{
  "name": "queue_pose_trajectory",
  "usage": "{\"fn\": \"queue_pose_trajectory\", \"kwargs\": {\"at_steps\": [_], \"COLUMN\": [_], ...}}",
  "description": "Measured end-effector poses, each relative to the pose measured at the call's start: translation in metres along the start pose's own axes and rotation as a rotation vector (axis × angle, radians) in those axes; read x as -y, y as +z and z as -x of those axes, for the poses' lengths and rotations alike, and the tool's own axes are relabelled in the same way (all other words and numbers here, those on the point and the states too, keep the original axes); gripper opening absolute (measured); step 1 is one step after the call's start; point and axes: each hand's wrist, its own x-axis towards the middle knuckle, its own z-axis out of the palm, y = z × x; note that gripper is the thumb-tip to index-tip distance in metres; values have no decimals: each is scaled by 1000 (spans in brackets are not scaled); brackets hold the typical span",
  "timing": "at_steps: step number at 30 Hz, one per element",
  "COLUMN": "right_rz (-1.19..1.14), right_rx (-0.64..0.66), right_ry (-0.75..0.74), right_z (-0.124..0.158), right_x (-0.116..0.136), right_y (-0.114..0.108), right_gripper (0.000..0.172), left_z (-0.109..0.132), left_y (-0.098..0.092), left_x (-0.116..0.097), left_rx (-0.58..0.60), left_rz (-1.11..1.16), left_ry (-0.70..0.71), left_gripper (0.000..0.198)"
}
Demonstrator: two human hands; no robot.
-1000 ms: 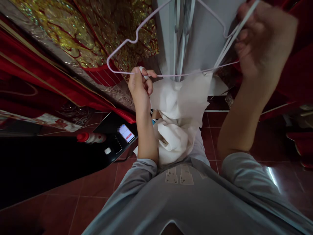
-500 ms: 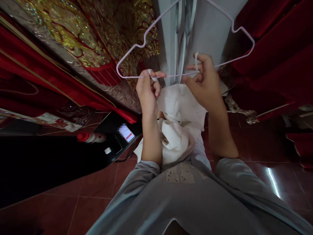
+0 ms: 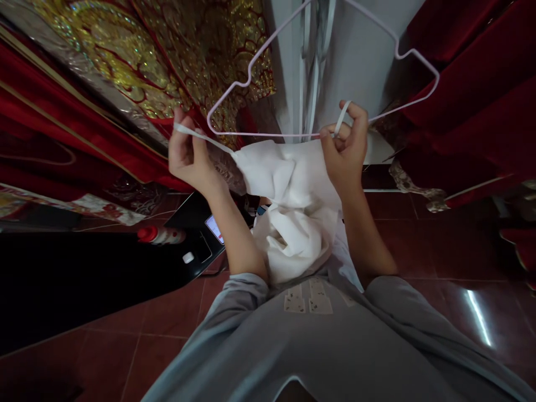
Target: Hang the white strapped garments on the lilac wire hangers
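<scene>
A white garment (image 3: 288,234) hangs in folds in front of my body, with its upper edge just below the bottom bar of a pale pink clothes hanger (image 3: 268,134). My left hand (image 3: 190,151), out to the left of the hanger, grips a thin white strap (image 3: 209,139) that runs taut to the garment's upper left corner. Another white loop (image 3: 342,118) goes around a raised finger of my right hand (image 3: 347,148). The right fingers are curled at the hanger's bottom bar, beside the garment's upper right corner. Whether they also pinch the bar is hard to tell.
Gold-sequined and red garments (image 3: 167,61) hang on the left, dark red ones (image 3: 481,111) on the right. Pale cabinet doors with handles (image 3: 310,84) stand behind the hanger. On a black tabletop (image 3: 84,279) lie a red-capped bottle (image 3: 161,235), a phone (image 3: 215,228) and a small white case (image 3: 188,257).
My left hand has left the hanger bar and moved left, pulling the strap taut and drawing the garment's upper edge wider. My right hand has shifted slightly downward, still at the bar.
</scene>
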Motion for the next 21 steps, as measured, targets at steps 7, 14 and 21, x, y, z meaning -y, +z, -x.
{"fn": "queue_pose_trajectory", "kwargs": {"at_steps": [7, 14, 21], "right_rz": [-43, -40, -20], "right_rx": [18, 18, 6], "right_ry": [15, 57, 48], "right_z": [1, 6, 6], "right_x": [3, 1, 4], "right_y": [4, 7, 8], "right_gripper": [54, 58, 57], "left_z": [-33, -62, -14], "left_y": [33, 55, 22], "left_x": [-32, -26, -5], "left_rx": [573, 645, 370], "left_rz": [-161, -438, -1], "left_ry": [-148, -262, -308], "left_gripper": [25, 34, 36]}}
